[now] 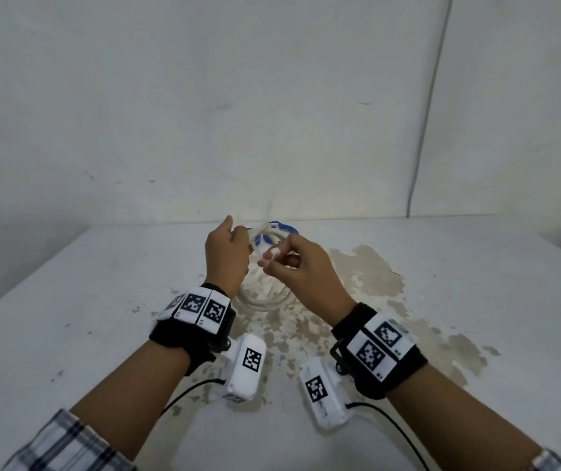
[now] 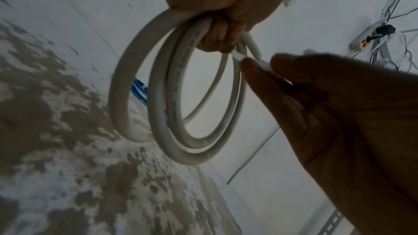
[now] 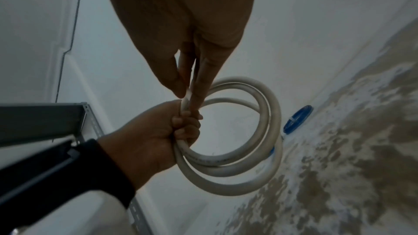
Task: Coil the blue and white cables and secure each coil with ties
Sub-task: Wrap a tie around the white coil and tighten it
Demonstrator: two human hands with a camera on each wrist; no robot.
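Above the middle of the table, in the head view, the left hand is fisted round the top of the white cable coil, whose loops hang below it down to the tabletop. The right hand, just beside it, pinches a thin white tie between thumb and fingertips. The blue cable coil lies on the table just beyond both hands. The tabletop is white, with a worn brown patch under and to the right of the hands; a pale wall rises behind, with a thin cord running down it.

In the left wrist view, the left hand has its fingers curled round several thick white loops that hang beneath it. The tie runs from this grip to the right hand, which nips it at the fingertips. A piece of the blue coil shows through the loops, beyond them. A power strip with tangled wires lies beyond the right hand.

In the right wrist view, the right hand holds the tie between thumb and forefinger, directly above the left hand, which clenches the white coil. The blue coil, with a white band across it, rests on the table past the white loops. A metal frame stands by the left wrist.
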